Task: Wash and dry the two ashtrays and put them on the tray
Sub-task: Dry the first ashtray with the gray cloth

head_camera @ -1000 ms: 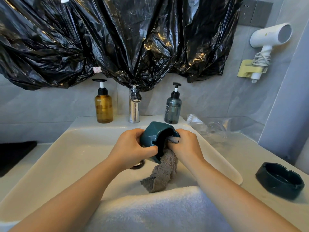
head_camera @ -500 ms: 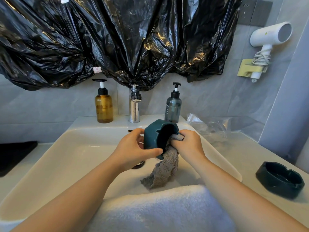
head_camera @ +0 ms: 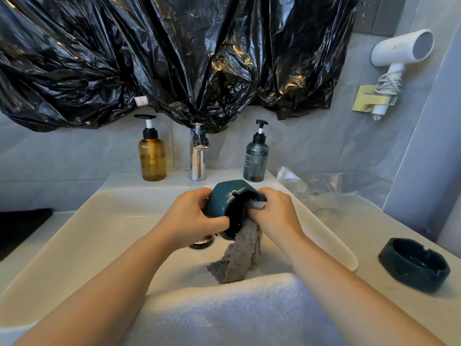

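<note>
So the glossy teal ceramic ashtray [head_camera: 230, 203] was held over the white rectangular sink basin [head_camera: 104, 221], tipped on its side with the hollow facing right, I'd guess so the cloth could reach inside. Left hand [head_camera: 189, 216] had its fingers wrapped round the outside to brace it. Right hand [head_camera: 273, 211] had its fingers pinched on a fuzzy grey rag [head_camera: 239, 255], pushing it into the hollow while the tail hung into the basin. The second dark ashtray [head_camera: 414, 265] sat on the worktop right of the basin, probably waiting its turn. No tray I could pick out.
</note>
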